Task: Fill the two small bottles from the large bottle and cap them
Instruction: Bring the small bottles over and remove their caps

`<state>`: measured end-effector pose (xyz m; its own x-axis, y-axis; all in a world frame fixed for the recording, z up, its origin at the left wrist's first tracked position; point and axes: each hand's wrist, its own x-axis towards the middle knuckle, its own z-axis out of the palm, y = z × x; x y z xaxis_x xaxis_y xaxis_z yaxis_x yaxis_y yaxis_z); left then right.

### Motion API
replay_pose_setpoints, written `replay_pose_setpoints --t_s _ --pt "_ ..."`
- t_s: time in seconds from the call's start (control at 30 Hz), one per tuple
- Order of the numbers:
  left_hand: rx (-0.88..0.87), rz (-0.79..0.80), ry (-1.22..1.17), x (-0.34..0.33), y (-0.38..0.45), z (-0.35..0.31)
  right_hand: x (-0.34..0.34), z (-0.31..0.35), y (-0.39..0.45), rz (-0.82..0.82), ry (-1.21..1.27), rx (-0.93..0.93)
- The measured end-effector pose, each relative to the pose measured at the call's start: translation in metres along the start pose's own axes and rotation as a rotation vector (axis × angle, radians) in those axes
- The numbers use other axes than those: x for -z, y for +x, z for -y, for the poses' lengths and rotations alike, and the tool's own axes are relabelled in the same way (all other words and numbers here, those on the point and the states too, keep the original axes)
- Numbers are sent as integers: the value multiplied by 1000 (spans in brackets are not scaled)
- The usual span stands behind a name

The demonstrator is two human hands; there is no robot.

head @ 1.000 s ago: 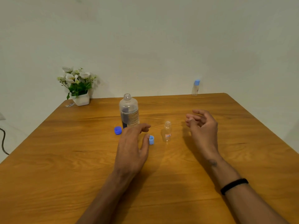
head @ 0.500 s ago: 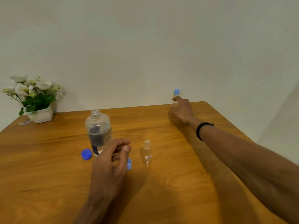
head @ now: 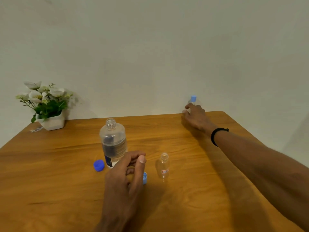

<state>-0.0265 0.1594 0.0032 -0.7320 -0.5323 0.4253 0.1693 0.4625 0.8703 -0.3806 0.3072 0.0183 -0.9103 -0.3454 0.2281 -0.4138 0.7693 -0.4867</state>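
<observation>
Fetching second bottle | our right hand (head: 196,117) wraps the capped small bottle (head: 192,101) at the counter's (head: 217,206) far edge, grip unclear | left hand (head: 127,173) loose, empty | we lift upright, bring it beside the open small bottle (head: 164,165)

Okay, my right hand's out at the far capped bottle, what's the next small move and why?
Probably close the right hand on the capped bottle and bring it near the open small bottle. It stands at the table's far edge, cap on, far from the large bottle.
</observation>
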Motion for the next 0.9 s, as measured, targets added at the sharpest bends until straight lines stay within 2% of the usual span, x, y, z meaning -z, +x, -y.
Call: replay_pose_setpoints --t_s 0.13,0.23,0.37,0.43,0.5,0.6,0.7,0.8,0.9 --pt "-51 -3 80 -1 -2 0 13 21 -42 -195 200 143" --pt "-160 -79 154 0 -5 -1 31 48 -96 -326 319 236" --pt "-235 -189 192 3 -9 -10 55 84 -181 -412 604 271" --pt "-192 -194 151 8 -13 -22 60 103 -224 -409 764 258" --pt "-92 -113 3 16 -18 -32 59 119 -263 -281 906 239" --pt "16 47 -283 27 -29 -36 49 134 -299 63 1045 226" --pt "160 132 -497 36 -39 -35 34 138 -312 347 1197 136" --pt "303 222 -656 42 -39 -40 23 137 -313 506 1317 20" --pt "355 295 -730 45 -36 -41 20 130 -311 564 1352 -26"
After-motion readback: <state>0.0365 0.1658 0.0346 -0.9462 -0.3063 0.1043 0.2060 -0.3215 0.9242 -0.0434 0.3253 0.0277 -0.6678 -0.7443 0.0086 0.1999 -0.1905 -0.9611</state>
